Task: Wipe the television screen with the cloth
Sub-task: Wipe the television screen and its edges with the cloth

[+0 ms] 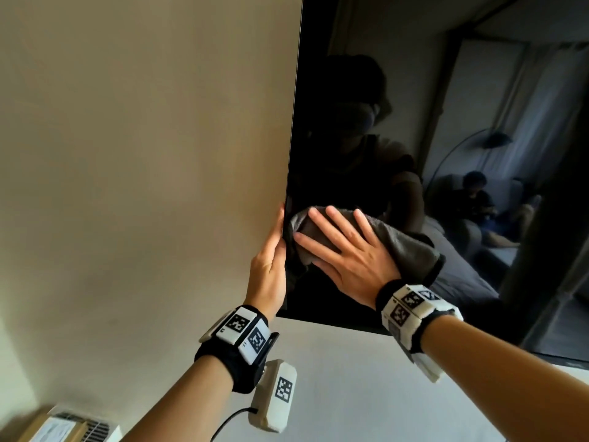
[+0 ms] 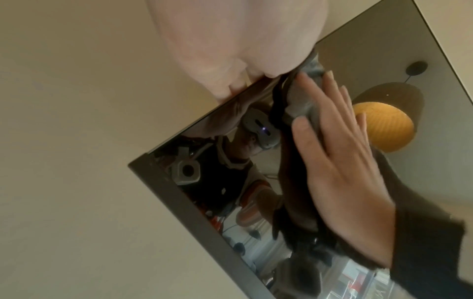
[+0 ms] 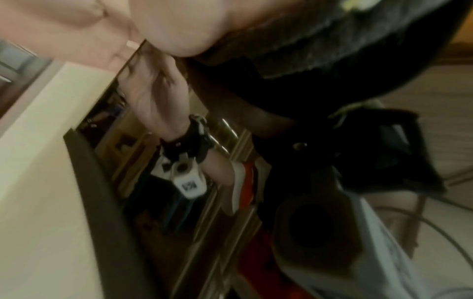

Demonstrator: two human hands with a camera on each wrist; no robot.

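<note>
The television screen (image 1: pixel 414 90) is dark and glossy and fills the right side of the head view. My right hand (image 1: pixel 344 250) lies flat with fingers spread and presses a dark grey cloth (image 1: pixel 404 247) against the screen near its lower left corner. My left hand (image 1: pixel 271 256) grips the television's left edge just beside it, thumb at the front, fingers hidden behind the panel. The left wrist view shows the right hand (image 2: pixel 340 161) on the bunched cloth (image 2: pixel 302 101). In the blurred right wrist view the cloth (image 3: pixel 320 40) hangs below my palm.
A beige wall (image 1: pixel 143 138) lies left of the television. A white surface (image 1: pixel 350 378) runs under its lower edge. A cardboard box (image 1: pixel 63 425) sits at the bottom left. The screen reflects a room with a sofa, a seated person and a floor lamp.
</note>
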